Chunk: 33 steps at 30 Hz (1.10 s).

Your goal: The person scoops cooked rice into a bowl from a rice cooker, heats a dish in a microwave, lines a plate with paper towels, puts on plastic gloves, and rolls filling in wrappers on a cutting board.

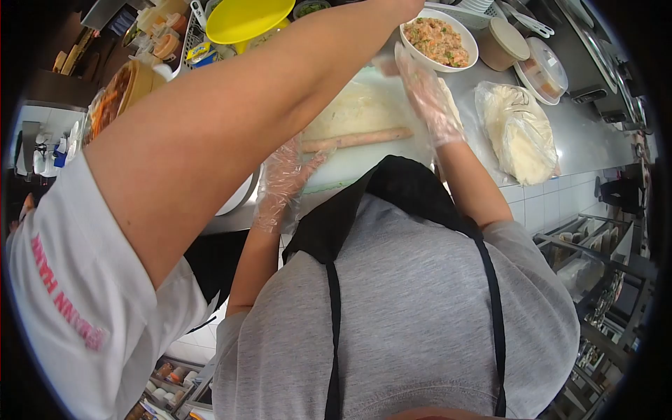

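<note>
My left hand [283, 178], in a clear plastic glove, is at the left end of a long pale roll of filling [357, 139]. Its thumb points right and its fingers are apart, partly hidden by another person's forearm. A thin sheet of dough [364, 105] lies beyond the roll on a pale greenish board [350, 168]. At the board's right side, my gloved right hand [423, 98] reaches away from me with its fingers stretched out, slightly blurred, and nothing in them. Just past it stands a white bowl [474, 52] of minced filling [435, 43].
A co-worker's bare arm [231, 119] crosses the counter from the left, above my left hand. Bagged dough [518, 133] lies to the right, near lidded tubs [507, 43]. A yellow bowl [248, 19] and a basket of jars [168, 45] stand at the back left.
</note>
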Each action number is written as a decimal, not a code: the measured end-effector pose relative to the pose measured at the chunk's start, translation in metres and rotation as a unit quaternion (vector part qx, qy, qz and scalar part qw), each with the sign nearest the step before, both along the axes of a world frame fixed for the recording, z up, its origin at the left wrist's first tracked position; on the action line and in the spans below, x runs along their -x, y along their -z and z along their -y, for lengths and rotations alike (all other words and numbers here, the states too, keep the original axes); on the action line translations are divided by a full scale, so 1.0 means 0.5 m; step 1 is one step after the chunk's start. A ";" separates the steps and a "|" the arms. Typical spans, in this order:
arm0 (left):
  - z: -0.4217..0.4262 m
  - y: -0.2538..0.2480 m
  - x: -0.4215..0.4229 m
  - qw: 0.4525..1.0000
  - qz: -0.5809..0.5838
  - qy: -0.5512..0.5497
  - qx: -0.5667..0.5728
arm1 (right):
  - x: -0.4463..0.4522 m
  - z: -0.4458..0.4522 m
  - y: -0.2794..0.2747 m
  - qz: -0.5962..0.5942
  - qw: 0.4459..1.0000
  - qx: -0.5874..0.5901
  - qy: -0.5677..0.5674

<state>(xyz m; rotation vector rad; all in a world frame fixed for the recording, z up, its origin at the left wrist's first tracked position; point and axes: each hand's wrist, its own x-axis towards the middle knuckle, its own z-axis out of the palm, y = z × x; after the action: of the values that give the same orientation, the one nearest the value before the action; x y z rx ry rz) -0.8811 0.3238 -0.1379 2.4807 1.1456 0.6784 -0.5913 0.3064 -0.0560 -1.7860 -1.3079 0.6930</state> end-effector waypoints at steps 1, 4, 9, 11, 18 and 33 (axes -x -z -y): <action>0.001 -0.006 -0.001 1.000 0.002 0.002 0.011 | -0.001 0.024 0.002 0.000 1.000 0.001 0.002; -0.002 0.009 0.000 1.000 0.003 0.002 0.015 | 0.000 0.094 0.018 0.363 0.923 0.088 -0.091; 0.002 -0.005 -0.005 1.000 0.013 0.003 0.001 | -0.011 0.152 0.041 0.437 0.892 -0.068 -0.097; 0.003 -0.004 -0.007 0.999 0.028 0.007 0.015 | -0.017 0.147 0.058 0.456 0.882 -0.084 -0.089; 0.000 0.011 -0.007 0.994 0.084 0.018 0.066 | 0.053 0.051 0.106 0.375 0.904 0.044 -0.201; -0.005 0.046 0.006 0.990 0.086 -0.003 0.113 | 0.130 -0.045 0.130 0.403 0.869 0.103 -0.268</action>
<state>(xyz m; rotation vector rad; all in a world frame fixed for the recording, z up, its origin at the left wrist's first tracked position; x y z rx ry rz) -0.8840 0.3262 -0.1610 2.1867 1.0997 0.7064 -0.6562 0.3290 -0.1209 -1.9779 -2.4332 0.3606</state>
